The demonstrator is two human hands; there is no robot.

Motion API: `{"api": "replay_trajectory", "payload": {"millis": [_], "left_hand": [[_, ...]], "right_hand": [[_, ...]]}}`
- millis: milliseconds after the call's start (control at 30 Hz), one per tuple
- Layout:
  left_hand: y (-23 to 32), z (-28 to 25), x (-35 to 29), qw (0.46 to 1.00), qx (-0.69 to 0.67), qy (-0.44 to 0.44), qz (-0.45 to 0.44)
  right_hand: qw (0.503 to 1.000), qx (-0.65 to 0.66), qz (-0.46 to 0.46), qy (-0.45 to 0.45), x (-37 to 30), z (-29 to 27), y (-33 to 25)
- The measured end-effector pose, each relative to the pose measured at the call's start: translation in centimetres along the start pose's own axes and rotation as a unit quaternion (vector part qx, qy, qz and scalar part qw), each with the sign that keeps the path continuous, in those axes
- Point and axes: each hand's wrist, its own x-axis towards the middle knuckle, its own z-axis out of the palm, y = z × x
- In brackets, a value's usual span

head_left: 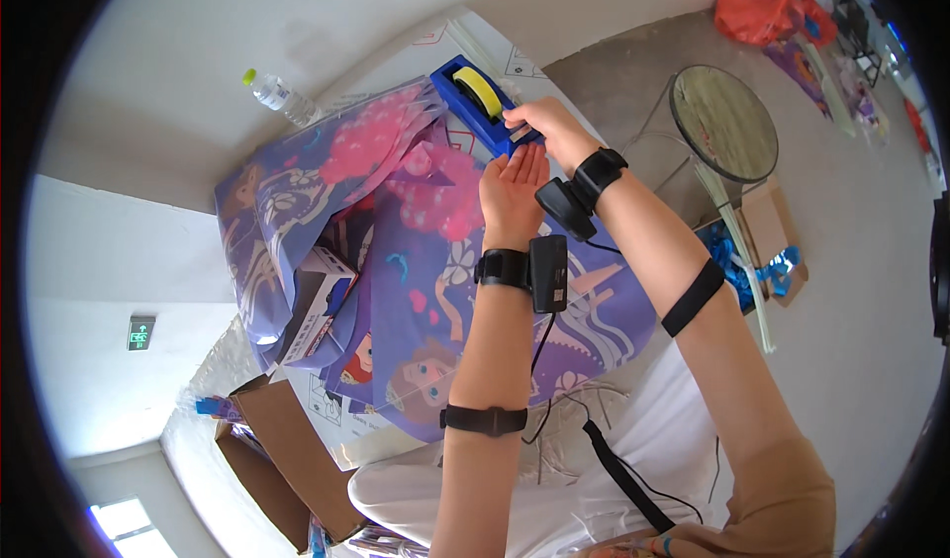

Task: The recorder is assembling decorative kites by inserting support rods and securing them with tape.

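We see both hands at the near end of a blue tape dispenser (493, 137), which sits toward the far edge of the desk (492, 36) with a yellow tape roll (479, 93) mounted in it. The left hand (513, 182) is spread palm up, its extended fingers just beside the dispenser's near end. The right hand (556, 131) reaches over from the right with thumb and fingers bent at that same end; we cannot tell whether it pinches any tape. Beneath and to the left, we find purple plastic sheeting (414, 233) printed with cartoon figures, bunched up on its left side. A clear plastic bottle (280, 96) with a green cap is beyond it, and a round stool (725, 123) stands to the right.
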Motion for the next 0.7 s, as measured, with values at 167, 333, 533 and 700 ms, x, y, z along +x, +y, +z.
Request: {"api": "replay_trajectory", "payload": {"millis": [167,333,533,700], "left_hand": [[-0.1,0.2,0.7,1.000,0.019,-0.007,0.015],[0.6,0.7,0.2,0.999,-0.001,0.033,-0.003],[1.5,0.0,0.1,0.999,-0.039,0.027,-0.009],[1.4,0.1,1.1,0.999,-0.029,0.028,-0.013]], "right_hand": [[0.986,-0.126,-0.055,0.095,1.5,1.1,-0.4],[0.954,-0.271,-0.096,0.082,-2.0,1.4,-2.9],[0.983,-0.138,-0.117,-0.016,-19.5,-6.8,0.6],[0.996,-0.062,-0.006,0.066,-38.4,-12.2,0.2]]}}
